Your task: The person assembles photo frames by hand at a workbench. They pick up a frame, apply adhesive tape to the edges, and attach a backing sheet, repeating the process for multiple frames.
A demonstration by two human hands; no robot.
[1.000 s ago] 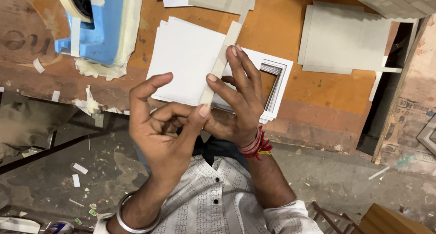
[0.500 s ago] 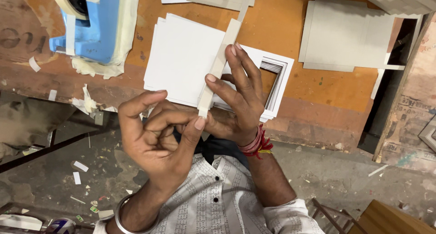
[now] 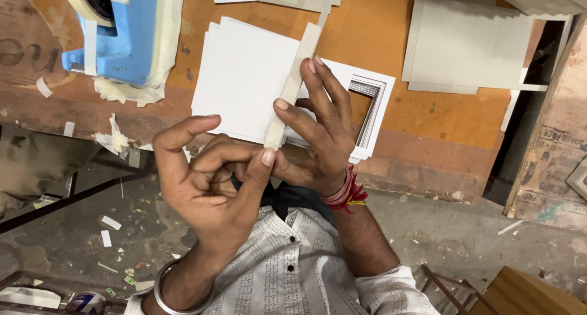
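Head view: tape strip [image 3: 293, 83] is pinched by both hands' grip, right hand [image 3: 318, 131], left hand [image 3: 208, 180]; beyond, card stack [image 3: 244, 76] untaped.

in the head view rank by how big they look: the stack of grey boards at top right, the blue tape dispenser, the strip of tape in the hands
1. Stack of flat grey boards.
2. Blue plastic tape dispenser, partly cut off by the frame, so unsure.
3. Narrow beige strip of tape, nearer the camera.

The tape strip [image 3: 292, 86] looks like thin matt paper. The white cards [image 3: 241, 76] are smooth. The worktop [image 3: 379, 40] is rough orange wood.
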